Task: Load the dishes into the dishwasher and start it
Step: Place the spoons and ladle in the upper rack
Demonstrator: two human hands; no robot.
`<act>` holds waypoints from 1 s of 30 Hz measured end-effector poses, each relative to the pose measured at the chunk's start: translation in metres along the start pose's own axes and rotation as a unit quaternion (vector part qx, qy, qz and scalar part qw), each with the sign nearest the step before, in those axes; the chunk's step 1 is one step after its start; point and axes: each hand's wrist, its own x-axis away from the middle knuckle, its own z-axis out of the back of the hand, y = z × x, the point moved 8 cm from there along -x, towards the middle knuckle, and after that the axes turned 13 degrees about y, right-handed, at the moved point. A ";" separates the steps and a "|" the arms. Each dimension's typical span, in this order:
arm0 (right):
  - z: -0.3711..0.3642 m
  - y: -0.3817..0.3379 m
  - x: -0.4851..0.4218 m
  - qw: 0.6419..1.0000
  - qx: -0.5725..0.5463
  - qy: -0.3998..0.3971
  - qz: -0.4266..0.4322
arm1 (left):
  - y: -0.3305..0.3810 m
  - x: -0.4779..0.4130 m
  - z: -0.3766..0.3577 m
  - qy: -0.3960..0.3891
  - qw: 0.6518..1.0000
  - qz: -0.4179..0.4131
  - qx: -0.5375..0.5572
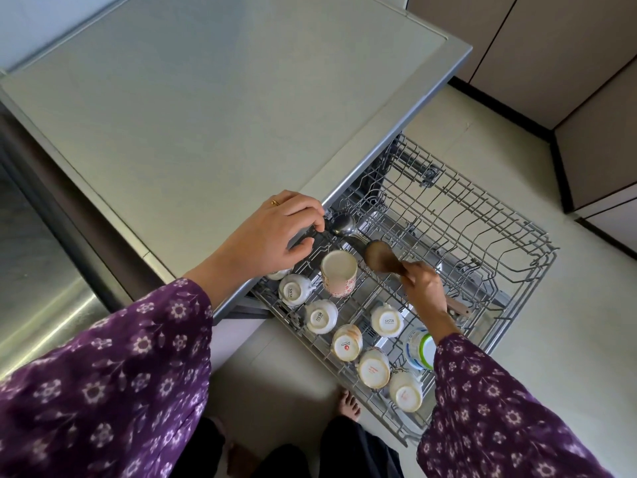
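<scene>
Across the upper left of the frame we see a pale grey countertop [213, 108]. A steel panel [38, 305] gleams at the lower left. Brown cabinets [558, 63] fill the upper right, above a pale tiled floor [551, 357] running down the right side.

My left hand [275, 232] covers the near end of the steel ladle [342, 225] at the back corner of the rack [499, 222], and a cup [277, 273] beneath my wrist shows only a sliver. My right hand [425, 288] hides the wooden spoon's [381, 257] middle. My sleeve [482, 391] cuts off the rack's front corner
</scene>
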 end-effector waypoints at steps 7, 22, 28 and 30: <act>-0.008 0.007 -0.023 0.999 0.021 0.007 -0.035 | 0.001 0.000 0.001 -0.002 1.000 -0.001 0.003; 0.003 0.034 -0.080 0.982 0.160 -0.043 -0.096 | 0.000 -0.001 -0.001 -0.002 1.000 -0.002 0.005; -0.006 0.060 -0.065 0.978 0.125 -0.054 -0.156 | -0.002 -0.001 -0.002 -0.004 1.000 -0.002 0.011; -0.009 0.069 -0.063 0.976 0.117 -0.056 -0.177 | -0.002 -0.001 -0.002 -0.003 1.000 -0.004 0.011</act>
